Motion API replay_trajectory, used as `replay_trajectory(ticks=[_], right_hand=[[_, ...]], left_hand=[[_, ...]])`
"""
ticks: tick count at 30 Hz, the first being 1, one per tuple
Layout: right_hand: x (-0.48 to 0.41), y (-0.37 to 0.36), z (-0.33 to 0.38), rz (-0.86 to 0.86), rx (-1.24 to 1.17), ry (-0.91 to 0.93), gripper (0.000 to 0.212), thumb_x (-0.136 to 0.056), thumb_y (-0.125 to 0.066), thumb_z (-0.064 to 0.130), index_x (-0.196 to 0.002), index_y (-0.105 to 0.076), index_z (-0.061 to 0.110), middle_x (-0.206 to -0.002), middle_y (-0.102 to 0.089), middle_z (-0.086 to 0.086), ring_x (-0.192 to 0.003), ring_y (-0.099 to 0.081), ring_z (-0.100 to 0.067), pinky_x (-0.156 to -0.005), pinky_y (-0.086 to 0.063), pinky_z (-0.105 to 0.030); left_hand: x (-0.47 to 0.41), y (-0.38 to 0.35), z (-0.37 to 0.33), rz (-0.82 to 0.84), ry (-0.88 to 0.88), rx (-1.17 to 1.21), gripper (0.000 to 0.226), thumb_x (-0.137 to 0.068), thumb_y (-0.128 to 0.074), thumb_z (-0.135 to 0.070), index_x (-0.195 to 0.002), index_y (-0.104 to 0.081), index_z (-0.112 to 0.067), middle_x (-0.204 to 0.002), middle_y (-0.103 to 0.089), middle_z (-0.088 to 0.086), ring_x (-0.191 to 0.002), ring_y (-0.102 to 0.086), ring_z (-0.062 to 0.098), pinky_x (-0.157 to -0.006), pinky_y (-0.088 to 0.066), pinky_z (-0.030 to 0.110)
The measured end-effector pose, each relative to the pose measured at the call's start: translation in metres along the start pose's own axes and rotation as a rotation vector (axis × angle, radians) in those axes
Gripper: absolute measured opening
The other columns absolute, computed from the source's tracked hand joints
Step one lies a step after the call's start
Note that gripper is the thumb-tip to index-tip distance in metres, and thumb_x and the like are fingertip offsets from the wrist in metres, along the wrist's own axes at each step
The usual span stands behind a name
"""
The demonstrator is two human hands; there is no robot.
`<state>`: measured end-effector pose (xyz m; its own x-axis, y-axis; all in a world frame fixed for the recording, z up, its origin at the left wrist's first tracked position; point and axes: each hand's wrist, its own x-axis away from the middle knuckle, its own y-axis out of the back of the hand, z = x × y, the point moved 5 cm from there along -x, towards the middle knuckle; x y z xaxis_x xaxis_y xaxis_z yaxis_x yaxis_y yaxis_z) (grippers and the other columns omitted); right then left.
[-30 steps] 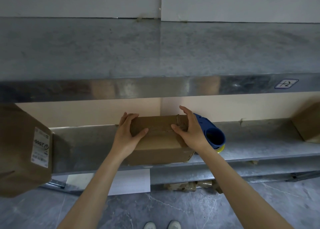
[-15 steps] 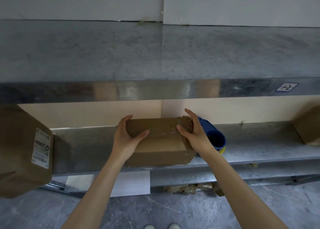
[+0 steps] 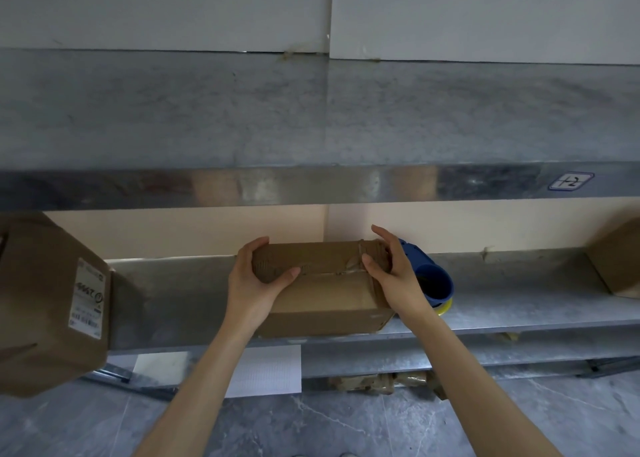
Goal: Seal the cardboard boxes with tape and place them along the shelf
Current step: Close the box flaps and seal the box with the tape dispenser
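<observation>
Two hands grip the cardboard box (image 3: 322, 297): left hand (image 3: 254, 283) at 9 o'clock, right hand (image 3: 394, 280) at 3. Best to hold it steady and flat for taping.

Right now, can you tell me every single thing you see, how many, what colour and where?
middle box: 1, brown, on the lower shelf
tape dispenser: 1, blue with a yellow edge, on the lower shelf just right of the middle box
labelled box: 1, brown with a white label, far left
corner box: 1, brown, far right on the lower shelf, partly cut off
upper shelf: 1, grey metal, above the lower one
tag: 1, white with a blue rim, on the upper shelf's front edge
paper sheet: 1, white, on the floor under the shelves
scraps: count unclear, brown, on the floor under the shelves
left hand: 1, grips the middle box's left end
right hand: 1, grips its right end
</observation>
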<state>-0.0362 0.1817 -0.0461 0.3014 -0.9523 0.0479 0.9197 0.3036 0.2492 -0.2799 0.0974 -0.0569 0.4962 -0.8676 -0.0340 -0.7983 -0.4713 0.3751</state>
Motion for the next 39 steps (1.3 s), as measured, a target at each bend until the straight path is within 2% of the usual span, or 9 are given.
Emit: replay_trajectory(ticks=[2, 5, 10, 15, 18, 22, 26, 31, 39], right_hand=[[0.003, 0.0, 0.001, -0.009, 0.016, 0.02, 0.051, -0.098, -0.057, 0.023, -0.144, -0.037, 0.036, -0.138, -0.044, 0.008, -0.131, -0.038, -0.006, -0.108, -0.032, -0.025], [0.009, 0.001, 0.0, -0.036, -0.034, 0.014, 0.044, -0.102, -0.05, 0.023, -0.142, -0.039, 0.038, -0.141, -0.042, 0.015, -0.131, -0.034, 0.001, -0.103, -0.028, -0.013], [0.015, 0.002, 0.001, -0.048, 0.014, 0.061, 0.041, -0.104, -0.045, 0.017, -0.14, -0.041, 0.035, -0.132, -0.041, 0.034, -0.119, -0.034, 0.026, -0.1, -0.025, -0.002], [0.019, 0.002, -0.001, -0.048, 0.039, 0.082, 0.038, -0.103, -0.046, 0.018, -0.137, -0.045, 0.033, -0.126, -0.044, 0.042, -0.125, -0.037, 0.015, -0.107, -0.029, -0.01], [0.023, -0.001, 0.001, -0.075, 0.073, 0.085, 0.041, -0.094, -0.058, 0.039, -0.133, -0.048, 0.034, -0.128, -0.048, 0.029, -0.122, -0.041, 0.012, -0.104, -0.034, -0.012], [0.027, -0.006, 0.008, -0.115, 0.298, 0.167, 0.062, -0.077, -0.071, 0.052, -0.131, -0.047, 0.033, -0.123, -0.048, 0.016, -0.11, -0.045, 0.009, -0.087, -0.035, -0.001], [0.027, -0.005, 0.013, -0.161, 0.425, 0.183, 0.067, -0.078, -0.073, 0.053, -0.135, -0.047, 0.028, -0.132, -0.047, 0.007, -0.112, -0.047, -0.001, -0.081, -0.041, -0.012], [0.027, -0.016, 0.017, -0.152, 0.634, 0.055, 0.09, -0.065, -0.059, 0.081, -0.139, -0.034, 0.036, -0.144, -0.034, 0.004, -0.119, -0.052, -0.018, -0.081, -0.057, -0.042], [0.02, -0.016, 0.015, -0.139, 0.691, 0.024, 0.107, -0.053, -0.045, 0.095, -0.143, -0.027, 0.039, -0.151, -0.03, 0.003, -0.127, -0.049, -0.021, -0.083, -0.056, -0.041]], left_hand=[[0.003, 0.001, 0.0, -0.006, -0.008, 0.019, 0.073, -0.071, -0.087, -0.038, -0.133, -0.048, -0.034, -0.126, -0.052, -0.014, -0.114, -0.05, 0.004, -0.095, -0.044, 0.022], [0.01, 0.002, -0.001, -0.01, -0.018, 0.049, 0.072, -0.072, -0.086, -0.035, -0.134, -0.049, -0.03, -0.127, -0.052, -0.012, -0.114, -0.05, 0.002, -0.096, -0.045, 0.022], [0.018, 0.004, -0.004, -0.006, -0.053, 0.121, 0.052, -0.086, -0.075, -0.025, -0.133, -0.051, -0.03, -0.125, -0.055, -0.016, -0.111, -0.051, -0.01, -0.096, -0.047, 0.016], [0.023, 0.006, -0.006, -0.007, -0.085, 0.128, 0.048, -0.088, -0.073, -0.019, -0.132, -0.053, -0.025, -0.127, -0.057, -0.007, -0.115, -0.054, 0.0, -0.095, -0.044, 0.012], [0.027, 0.006, -0.011, -0.062, -0.133, 0.01, 0.052, -0.086, -0.074, -0.025, -0.132, -0.051, -0.026, -0.129, -0.054, -0.008, -0.117, -0.051, 0.002, -0.1, -0.044, 0.02], [0.034, 0.003, -0.018, -0.129, -0.15, -0.25, 0.076, -0.071, -0.076, -0.055, -0.134, -0.043, -0.029, -0.13, -0.049, -0.011, -0.109, -0.048, 0.002, -0.084, -0.049, 0.027], [0.033, 0.002, -0.023, -0.133, -0.152, -0.417, 0.095, -0.063, -0.068, -0.074, -0.139, -0.038, -0.026, -0.135, -0.048, -0.006, -0.117, -0.056, 0.018, -0.086, -0.054, 0.039], [0.03, -0.006, -0.028, -0.125, -0.119, -0.534, 0.114, -0.056, -0.065, -0.084, -0.144, -0.034, -0.019, -0.144, -0.043, 0.0, -0.122, -0.055, 0.025, -0.088, -0.054, 0.042], [0.022, -0.011, -0.025, -0.054, -0.086, -0.551, 0.124, -0.053, -0.061, -0.086, -0.152, -0.021, -0.02, -0.153, -0.027, -0.003, -0.132, -0.047, 0.025, -0.09, -0.053, 0.047]])
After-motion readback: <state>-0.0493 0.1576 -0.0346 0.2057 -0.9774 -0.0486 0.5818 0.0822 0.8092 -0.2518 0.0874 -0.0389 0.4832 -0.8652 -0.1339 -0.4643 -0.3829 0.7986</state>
